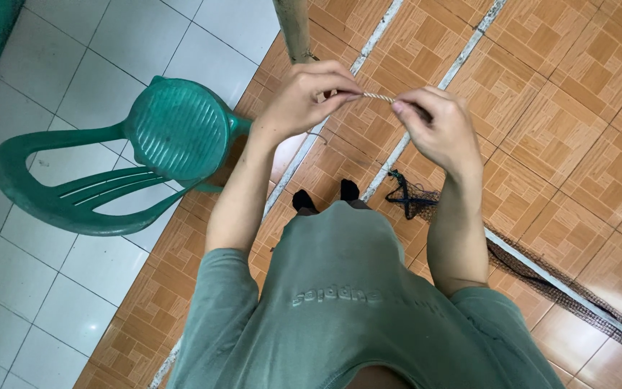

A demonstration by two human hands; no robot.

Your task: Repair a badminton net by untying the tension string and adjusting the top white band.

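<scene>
Head view, looking straight down the front of a sage-green T-shirt (347, 288) to a floor of orange-brown parquet-pattern tiles (563, 130) that meets plain white tiles (109, 43) on the left. Both hands are raised in front of the chest, close together, with a short length of pale twisted cord (377, 96) stretched between them. The left hand (307, 97) pinches one end between thumb and curled forefinger; the right hand (437, 130) pinches the other end the same way, its remaining fingers folded in. Only the short span between the two pinches shows; where the rest of the cord runs cannot be told.

The cord looks thin, light and limp, with a laid twist that should give the fingertips some bite, so it is likely to sag or untwist wherever it is not kept taut. A close fingertip pinch on either side of the worked spot, as here, seems the sound hold.

A dark green moulded plastic chair (145, 155) stands on the left by the tile boundary. Dark fine-mesh netting (415, 198) lies bunched on the floor below the right forearm and trails off along a pale strip (577, 292) toward the lower right
</scene>
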